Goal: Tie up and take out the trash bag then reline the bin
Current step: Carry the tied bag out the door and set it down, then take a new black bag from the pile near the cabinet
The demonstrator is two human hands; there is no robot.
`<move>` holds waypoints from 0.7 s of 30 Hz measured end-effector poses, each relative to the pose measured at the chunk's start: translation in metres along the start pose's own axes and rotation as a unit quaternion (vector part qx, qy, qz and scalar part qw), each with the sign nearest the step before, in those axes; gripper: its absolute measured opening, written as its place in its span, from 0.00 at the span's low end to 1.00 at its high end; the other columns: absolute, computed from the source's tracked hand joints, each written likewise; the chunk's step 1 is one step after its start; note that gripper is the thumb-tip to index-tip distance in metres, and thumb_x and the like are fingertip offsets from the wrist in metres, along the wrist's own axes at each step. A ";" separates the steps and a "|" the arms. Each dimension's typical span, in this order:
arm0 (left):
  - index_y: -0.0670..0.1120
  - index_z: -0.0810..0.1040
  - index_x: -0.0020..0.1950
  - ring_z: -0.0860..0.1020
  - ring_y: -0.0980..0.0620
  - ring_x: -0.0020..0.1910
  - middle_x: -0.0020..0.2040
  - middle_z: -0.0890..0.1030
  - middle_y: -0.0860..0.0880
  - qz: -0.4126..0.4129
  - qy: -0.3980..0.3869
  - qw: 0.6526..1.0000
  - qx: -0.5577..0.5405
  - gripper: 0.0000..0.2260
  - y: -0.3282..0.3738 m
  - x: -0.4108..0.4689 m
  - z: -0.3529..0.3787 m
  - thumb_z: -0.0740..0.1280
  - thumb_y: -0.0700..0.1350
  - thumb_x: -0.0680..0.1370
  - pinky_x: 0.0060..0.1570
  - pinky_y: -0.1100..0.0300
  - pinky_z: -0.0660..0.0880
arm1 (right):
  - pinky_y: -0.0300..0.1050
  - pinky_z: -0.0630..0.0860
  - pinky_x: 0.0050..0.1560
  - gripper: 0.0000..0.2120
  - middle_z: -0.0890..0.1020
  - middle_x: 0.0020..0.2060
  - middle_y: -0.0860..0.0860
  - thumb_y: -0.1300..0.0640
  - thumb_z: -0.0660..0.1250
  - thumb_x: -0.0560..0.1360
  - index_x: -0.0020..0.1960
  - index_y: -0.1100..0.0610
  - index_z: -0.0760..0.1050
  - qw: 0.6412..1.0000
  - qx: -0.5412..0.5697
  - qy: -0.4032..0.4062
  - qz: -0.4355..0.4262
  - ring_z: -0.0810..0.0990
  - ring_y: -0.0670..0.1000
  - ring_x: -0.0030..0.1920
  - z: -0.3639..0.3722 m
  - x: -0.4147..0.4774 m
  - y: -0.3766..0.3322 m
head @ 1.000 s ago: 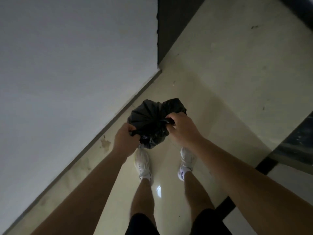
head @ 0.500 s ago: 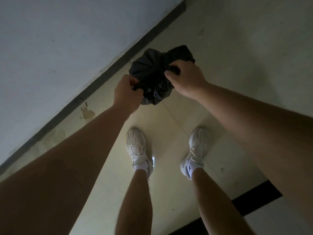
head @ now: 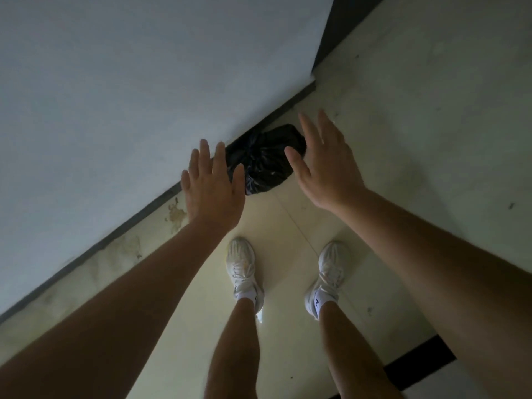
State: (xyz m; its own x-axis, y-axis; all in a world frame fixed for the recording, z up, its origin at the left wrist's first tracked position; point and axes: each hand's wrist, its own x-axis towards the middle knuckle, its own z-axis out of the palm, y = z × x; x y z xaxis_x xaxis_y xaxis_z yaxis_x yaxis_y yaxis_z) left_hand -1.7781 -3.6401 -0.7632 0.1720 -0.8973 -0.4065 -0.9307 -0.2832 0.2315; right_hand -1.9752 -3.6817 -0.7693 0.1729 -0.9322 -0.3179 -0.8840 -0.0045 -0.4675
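A small black trash bag (head: 266, 159), knotted at its top, lies on the pale tiled floor against the dark baseboard of a white wall. My left hand (head: 211, 187) hovers above and to the left of it, palm down, fingers spread, holding nothing. My right hand (head: 325, 162) hovers to the right of the bag, also spread and empty. Neither hand touches the bag. No bin is in view.
The white wall (head: 121, 90) runs diagonally along the left, with a dark baseboard (head: 138, 214) at its foot. My two feet in white shoes (head: 243, 266) stand on the cream floor tiles just short of the bag. A black floor strip (head: 417, 367) crosses the lower right.
Both hands gripped the bag's gathered top in the air before. Now the bag rests on the floor by the wall and both hands have let go and spread apart.
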 end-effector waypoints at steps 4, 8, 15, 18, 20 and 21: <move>0.47 0.53 0.80 0.50 0.41 0.79 0.81 0.51 0.42 -0.003 0.049 0.999 0.002 0.27 0.036 -0.053 -0.091 0.48 0.58 0.83 0.75 0.39 0.53 | 0.59 0.59 0.76 0.32 0.51 0.80 0.62 0.39 0.51 0.83 0.81 0.52 0.50 0.995 -0.012 0.086 -0.045 0.54 0.62 0.79 -0.084 -0.042 -0.038; 0.48 0.53 0.80 0.49 0.42 0.79 0.81 0.51 0.43 -0.018 0.115 0.993 -0.018 0.27 0.068 -0.127 -0.195 0.47 0.58 0.83 0.75 0.40 0.52 | 0.60 0.60 0.75 0.32 0.50 0.80 0.62 0.39 0.52 0.83 0.81 0.53 0.50 0.989 0.009 0.125 -0.079 0.54 0.62 0.79 -0.169 -0.091 -0.096; 0.49 0.51 0.80 0.45 0.46 0.80 0.81 0.48 0.46 -0.114 0.255 0.960 -0.035 0.27 0.047 -0.261 -0.335 0.46 0.59 0.84 0.77 0.42 0.48 | 0.61 0.53 0.78 0.35 0.44 0.80 0.60 0.39 0.53 0.83 0.82 0.56 0.45 0.955 0.005 0.089 -0.284 0.47 0.60 0.80 -0.265 -0.161 -0.226; 0.49 0.51 0.80 0.46 0.46 0.80 0.81 0.48 0.46 -0.151 0.315 0.936 -0.033 0.27 0.011 -0.317 -0.381 0.46 0.59 0.84 0.77 0.43 0.48 | 0.60 0.53 0.78 0.34 0.44 0.80 0.60 0.39 0.52 0.83 0.82 0.55 0.45 0.919 -0.010 0.123 -0.374 0.47 0.60 0.80 -0.303 -0.182 -0.300; 0.49 0.50 0.80 0.45 0.46 0.80 0.81 0.48 0.46 -0.170 0.344 0.923 -0.021 0.27 -0.018 -0.357 -0.406 0.46 0.59 0.84 0.76 0.42 0.48 | 0.60 0.52 0.78 0.34 0.44 0.80 0.61 0.40 0.51 0.83 0.81 0.56 0.45 0.898 -0.013 0.143 -0.416 0.46 0.61 0.80 -0.325 -0.203 -0.350; 0.48 0.50 0.80 0.45 0.45 0.80 0.81 0.48 0.46 -0.176 0.362 0.915 -0.018 0.27 -0.036 -0.379 -0.418 0.47 0.59 0.84 0.76 0.41 0.48 | 0.61 0.52 0.78 0.34 0.44 0.80 0.62 0.40 0.52 0.83 0.81 0.56 0.45 0.886 -0.012 0.154 -0.436 0.46 0.61 0.80 -0.332 -0.216 -0.375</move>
State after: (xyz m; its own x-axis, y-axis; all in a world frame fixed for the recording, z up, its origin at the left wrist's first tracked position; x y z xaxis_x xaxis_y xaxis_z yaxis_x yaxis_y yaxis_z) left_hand -1.6747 -3.4317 -0.2481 0.6406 -0.7333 0.2278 -0.7671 -0.5976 0.2333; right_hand -1.8256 -3.5983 -0.2515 0.6716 -0.6245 0.3988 -0.4814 -0.7769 -0.4058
